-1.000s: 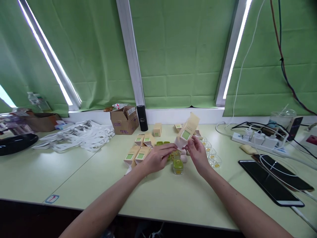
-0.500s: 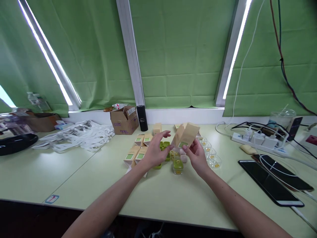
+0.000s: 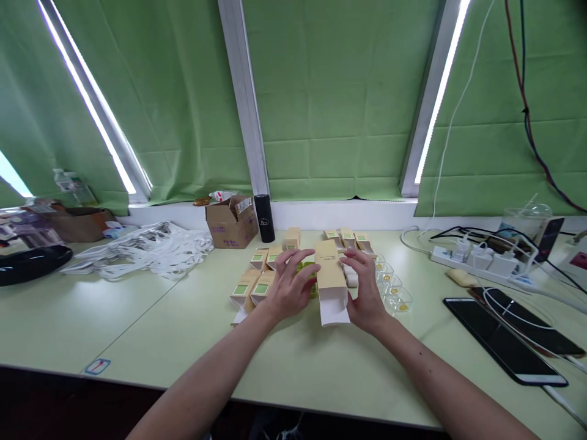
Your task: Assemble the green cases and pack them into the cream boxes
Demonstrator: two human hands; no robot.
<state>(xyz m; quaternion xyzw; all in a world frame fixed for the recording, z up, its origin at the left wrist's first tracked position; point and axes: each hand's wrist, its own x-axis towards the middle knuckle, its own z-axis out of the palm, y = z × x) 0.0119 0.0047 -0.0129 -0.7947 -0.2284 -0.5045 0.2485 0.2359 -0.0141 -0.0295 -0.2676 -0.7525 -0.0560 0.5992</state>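
Observation:
A beige paper carton is between my hands, its white end flap hanging down towards me. My left hand has its curled fingertips at the carton's left side. My right hand grips the right side, thumb low and fingers near the top. Green square containers show partly behind the left hand. Small whitish pieces lie just right of the carton, partly hidden. Several more cartons with green labels sit left of my left hand, and others stand behind.
Clear plastic cups line up at the right. Further right lie two phones and a power strip with cables. A cardboard box, a black cylinder and a pile of white straps are at the back left.
The carton has turned from tilted in my right hand to lengthwise, with its flap facing me. My left hand has come to its side. The carton now covers the spot where a green-lidded container showed.

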